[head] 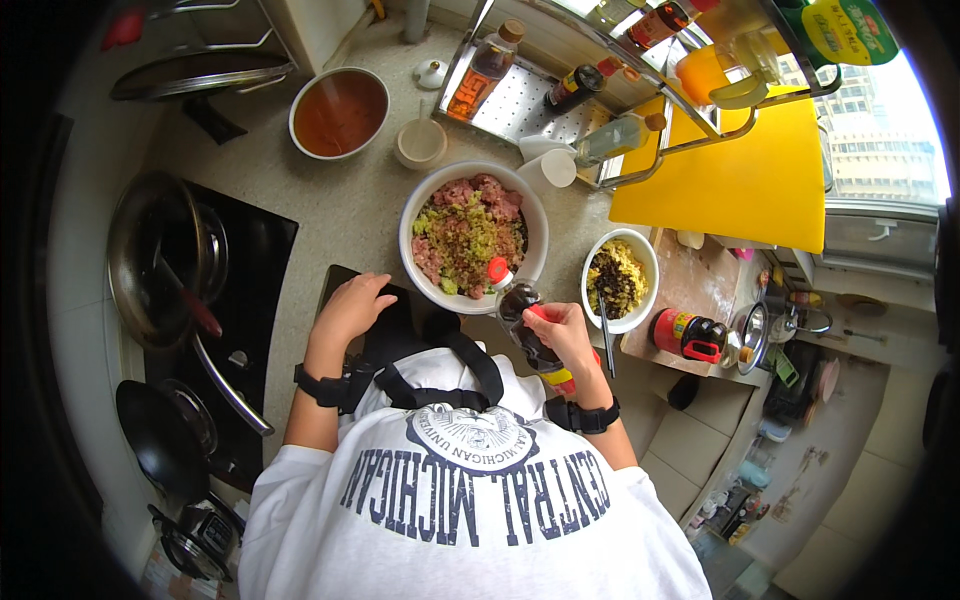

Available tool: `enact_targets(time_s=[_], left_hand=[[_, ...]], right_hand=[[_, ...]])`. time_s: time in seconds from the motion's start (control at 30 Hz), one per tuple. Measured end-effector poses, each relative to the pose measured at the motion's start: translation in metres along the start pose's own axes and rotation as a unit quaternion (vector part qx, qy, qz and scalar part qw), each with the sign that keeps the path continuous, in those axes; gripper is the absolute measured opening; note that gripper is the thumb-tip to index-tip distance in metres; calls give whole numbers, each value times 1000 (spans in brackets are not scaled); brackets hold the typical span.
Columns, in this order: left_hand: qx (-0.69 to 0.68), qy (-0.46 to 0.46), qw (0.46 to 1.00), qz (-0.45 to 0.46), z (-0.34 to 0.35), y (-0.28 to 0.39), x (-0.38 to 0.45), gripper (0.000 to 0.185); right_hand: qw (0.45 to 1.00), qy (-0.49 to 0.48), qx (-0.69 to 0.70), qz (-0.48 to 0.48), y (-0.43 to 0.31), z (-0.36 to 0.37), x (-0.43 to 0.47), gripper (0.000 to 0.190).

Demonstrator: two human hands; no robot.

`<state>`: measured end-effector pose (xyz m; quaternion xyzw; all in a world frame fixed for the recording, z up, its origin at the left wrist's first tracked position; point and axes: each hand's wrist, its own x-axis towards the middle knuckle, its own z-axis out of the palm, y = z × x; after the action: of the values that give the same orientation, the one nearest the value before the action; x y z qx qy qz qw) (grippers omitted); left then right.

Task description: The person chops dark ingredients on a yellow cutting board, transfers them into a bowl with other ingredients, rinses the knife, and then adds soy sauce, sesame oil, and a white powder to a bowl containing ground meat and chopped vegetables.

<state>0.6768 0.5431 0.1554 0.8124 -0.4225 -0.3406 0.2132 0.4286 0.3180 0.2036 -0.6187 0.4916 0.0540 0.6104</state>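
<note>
My right hand point(564, 334) grips a plastic bottle of dark sauce point(517, 306) by its red handle. The bottle leans with its red cap over the near rim of a large white bowl point(541, 225); no stream of sauce shows. Inside this bowl lie pink minced meat point(495, 196), chopped green vegetable and a brown-yellow seasoning on top. My left hand point(352, 304) is empty, its thumb apart from the fingers, over a dark flat object point(341, 279) at the counter's front edge, left of the bowl. Whether it touches that object I cannot tell.
To the right, a white bowl point(654, 259) holds yellow and black chopped food, with chopsticks point(606, 337) leaning out. A red-labelled jar point(675, 331) is beyond it. A bowl of reddish-brown liquid point(337, 112) and a small cup point(420, 142) sit behind. Pans point(154, 259) occupy the hob point(262, 247).
</note>
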Motion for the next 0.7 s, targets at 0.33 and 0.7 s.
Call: enact_targets(time_s=[0.33,0.7], left_hand=[[9,0,1000,-19,-2,-4,-7,33],[15,-2,999,-34,-4,-6,-11,35]], right_hand=[[992,-11,-121,-36,-5,20,9,25],[986,-16,-160,-39,-21,28,25,27]])
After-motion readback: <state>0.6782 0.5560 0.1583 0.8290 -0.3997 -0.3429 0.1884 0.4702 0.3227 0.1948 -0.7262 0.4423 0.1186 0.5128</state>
